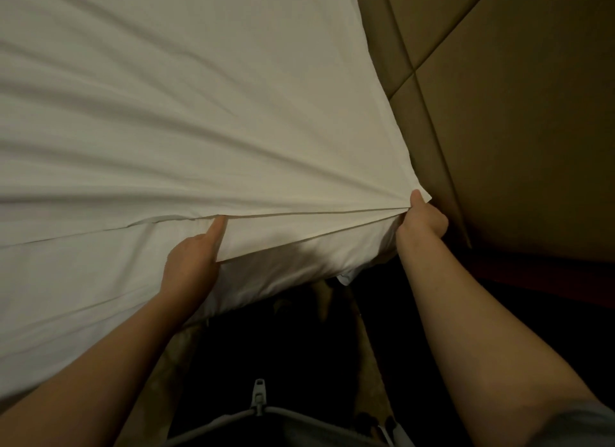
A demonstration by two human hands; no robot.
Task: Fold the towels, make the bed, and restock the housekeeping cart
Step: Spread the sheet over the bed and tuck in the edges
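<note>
Head view showed the white sheet (199,113) spread over the bed, with its loose hem running along the bed's near edge. The right hand (421,222) was clamped on the sheet at the bed's near right corner, thumb on top and fingers curled beneath. Creases fanned out from that grip, so it was probably pulling the cloth taut. The left hand (193,263) pinched the hem further left along the same edge, thumb lying on top and fingers hidden under the flap, seemingly lifting it for tucking. The mattress (299,263) showed below the raised hem. The padded wall panel (515,113) stood close against the corner, leaving little room there, while the dark floor (266,346) lay open beside the near edge.
</note>
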